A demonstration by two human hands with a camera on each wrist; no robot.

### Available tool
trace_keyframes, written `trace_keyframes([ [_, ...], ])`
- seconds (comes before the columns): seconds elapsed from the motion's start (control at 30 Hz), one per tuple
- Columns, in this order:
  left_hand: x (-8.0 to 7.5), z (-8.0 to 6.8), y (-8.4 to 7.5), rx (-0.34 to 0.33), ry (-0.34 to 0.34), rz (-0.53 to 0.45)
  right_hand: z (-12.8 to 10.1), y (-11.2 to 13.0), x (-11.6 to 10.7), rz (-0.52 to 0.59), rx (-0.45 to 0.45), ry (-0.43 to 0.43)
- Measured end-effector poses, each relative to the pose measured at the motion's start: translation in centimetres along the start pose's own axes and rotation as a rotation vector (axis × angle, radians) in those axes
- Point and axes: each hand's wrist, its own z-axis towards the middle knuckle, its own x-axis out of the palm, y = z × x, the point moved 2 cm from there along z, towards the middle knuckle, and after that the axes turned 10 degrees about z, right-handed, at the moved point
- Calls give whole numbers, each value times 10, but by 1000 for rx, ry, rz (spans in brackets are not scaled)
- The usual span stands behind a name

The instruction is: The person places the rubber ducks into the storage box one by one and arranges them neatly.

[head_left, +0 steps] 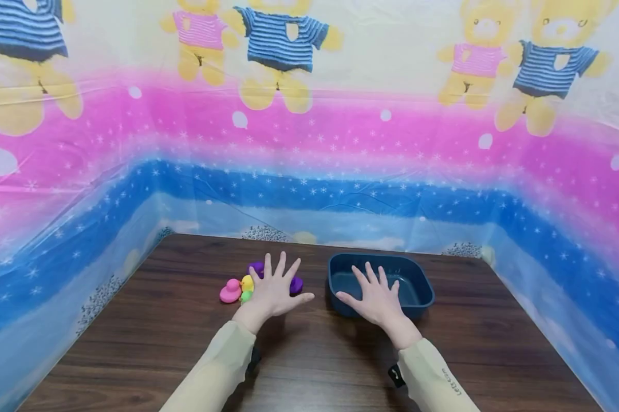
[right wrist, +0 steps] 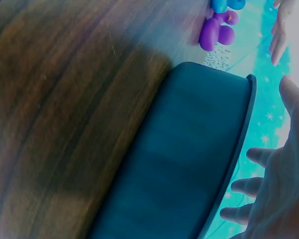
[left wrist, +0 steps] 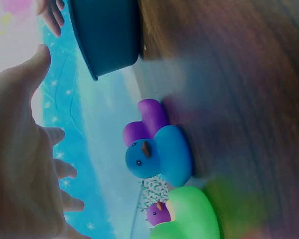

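Observation:
My left hand (head_left: 275, 283) hovers flat with its fingers spread over a cluster of rubber ducks. Round it show a pink duck (head_left: 230, 290), a yellow duck (head_left: 247, 282), a green duck (head_left: 245, 296) and purple ducks (head_left: 296, 284). The left wrist view shows a blue duck (left wrist: 158, 157), a purple duck (left wrist: 148, 119) and the green duck (left wrist: 189, 214) under the open palm (left wrist: 20, 149), which touches none of them. My right hand (head_left: 375, 290) is spread open above the near edge of a dark blue tub (head_left: 391, 257), holding nothing. The tub's wall (right wrist: 189, 159) fills the right wrist view.
The ducks and the tub sit on a dark wooden table (head_left: 309, 366). A plastic sheet with bear prints (head_left: 309, 143) walls in the table at the back and on both sides. The tub looks empty where its inside shows.

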Motion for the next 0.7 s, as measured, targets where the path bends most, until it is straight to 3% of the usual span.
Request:
trace_keyframes([
  [0.43,-23,3,4,-28,-138,-95,4,-3,-26,19,-80,-116],
  [0.7,-28,4,12,-52,-292,-118,4,-12,-46,26,-81,-212],
])
